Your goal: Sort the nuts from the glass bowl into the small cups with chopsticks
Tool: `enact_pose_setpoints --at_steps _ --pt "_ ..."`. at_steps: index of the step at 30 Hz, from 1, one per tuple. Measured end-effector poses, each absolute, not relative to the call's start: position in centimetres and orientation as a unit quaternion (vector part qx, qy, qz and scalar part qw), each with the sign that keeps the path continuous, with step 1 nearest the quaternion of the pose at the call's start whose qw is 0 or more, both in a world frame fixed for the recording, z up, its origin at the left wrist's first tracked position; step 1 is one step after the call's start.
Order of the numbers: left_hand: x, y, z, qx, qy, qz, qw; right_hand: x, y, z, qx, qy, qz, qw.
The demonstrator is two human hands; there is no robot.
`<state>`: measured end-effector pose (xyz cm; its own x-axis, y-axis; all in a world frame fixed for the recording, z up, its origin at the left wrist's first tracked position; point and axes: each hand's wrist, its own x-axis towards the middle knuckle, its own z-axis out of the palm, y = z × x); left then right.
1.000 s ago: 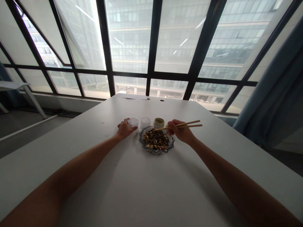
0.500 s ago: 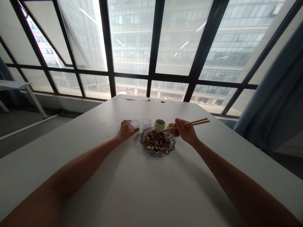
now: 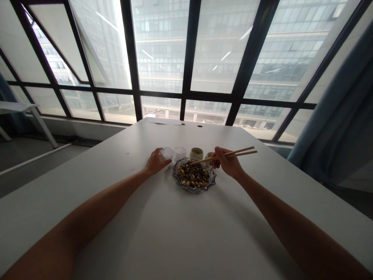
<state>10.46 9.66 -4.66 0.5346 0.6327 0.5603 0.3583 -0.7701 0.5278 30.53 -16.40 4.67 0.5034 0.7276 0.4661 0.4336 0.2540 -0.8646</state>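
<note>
A scalloped glass dish (image 3: 193, 187) of mixed nuts and dark seeds sits mid-table. My right hand (image 3: 229, 163) is closed on a pair of wooden chopsticks (image 3: 233, 154), whose tips reach over the dish's far edge near a small beige cup (image 3: 196, 153). My left hand (image 3: 154, 162) rests on the table with its fingers curled around a small clear plastic cup (image 3: 167, 153). A second clear cup (image 3: 179, 152) stands just right of it. Another small cup (image 3: 209, 155) is mostly hidden behind my right hand.
The white table (image 3: 163, 229) stretches toward a wall of dark-framed windows (image 3: 186, 58). A sheet of paper (image 3: 163, 121) and a cable hole (image 3: 199, 126) lie at its far edge. A blue curtain (image 3: 340, 128) hangs at the right; another desk (image 3: 20, 111) stands left.
My right hand shifted slightly right and lifted the chopstick tips from inside the dish to its far rim. The left hand stayed on the clear cup.
</note>
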Motion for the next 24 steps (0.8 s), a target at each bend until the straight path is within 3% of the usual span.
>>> enact_pose_setpoints --at_steps 6,24 --pt "10.3 9.2 -4.2 0.862 0.275 0.389 0.171 30.2 -16.4 4.2 -0.611 -0.511 0.137 0.588" --pt "9.8 8.5 -3.5 0.878 0.199 0.424 0.101 30.3 -16.5 5.2 -0.62 -0.461 0.096 0.628"
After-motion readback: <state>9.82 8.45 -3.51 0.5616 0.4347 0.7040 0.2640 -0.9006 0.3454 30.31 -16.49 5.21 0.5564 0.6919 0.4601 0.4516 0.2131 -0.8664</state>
